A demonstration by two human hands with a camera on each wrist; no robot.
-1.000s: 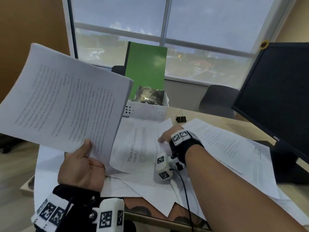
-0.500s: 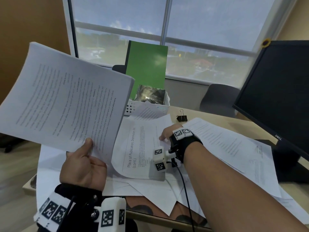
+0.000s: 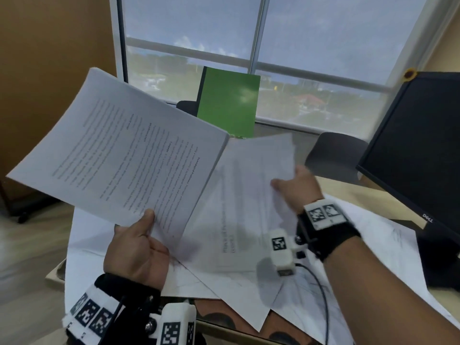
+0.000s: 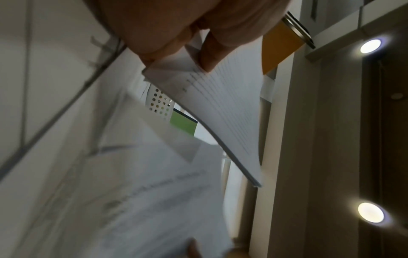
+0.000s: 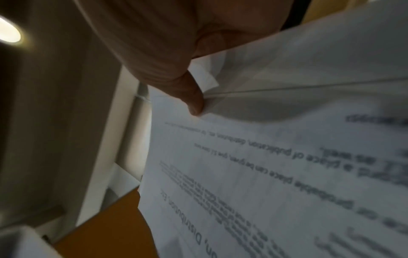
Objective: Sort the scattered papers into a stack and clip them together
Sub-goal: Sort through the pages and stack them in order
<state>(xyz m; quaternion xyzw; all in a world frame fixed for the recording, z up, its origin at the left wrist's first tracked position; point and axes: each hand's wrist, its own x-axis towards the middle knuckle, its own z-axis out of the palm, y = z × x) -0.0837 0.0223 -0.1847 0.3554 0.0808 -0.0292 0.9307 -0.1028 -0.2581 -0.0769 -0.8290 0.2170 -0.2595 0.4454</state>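
Note:
My left hand (image 3: 139, 247) grips a thick stack of printed papers (image 3: 119, 155) by its lower corner and holds it tilted above the desk; the left wrist view shows the stack (image 4: 225, 108) pinched between thumb and fingers. My right hand (image 3: 296, 188) pinches a few printed sheets (image 3: 249, 200) by their right edge and holds them lifted, their upper left corner against the stack's right edge. The right wrist view shows the thumb on these sheets (image 5: 276, 165). More loose papers (image 3: 373, 245) lie scattered on the desk. The binder clip is hidden behind the lifted sheets.
A black monitor (image 3: 418, 150) stands at the right. A green folder (image 3: 229, 103) stands upright at the back by the window, above a white perforated tray (image 4: 160, 103). A dark chair back (image 3: 336, 155) is behind the desk. The desk's front edge (image 3: 224, 329) is near me.
My right hand has lifted the sheets off the desk and swung them up and left toward the stack in my left hand. The left hand's stack has stayed raised.

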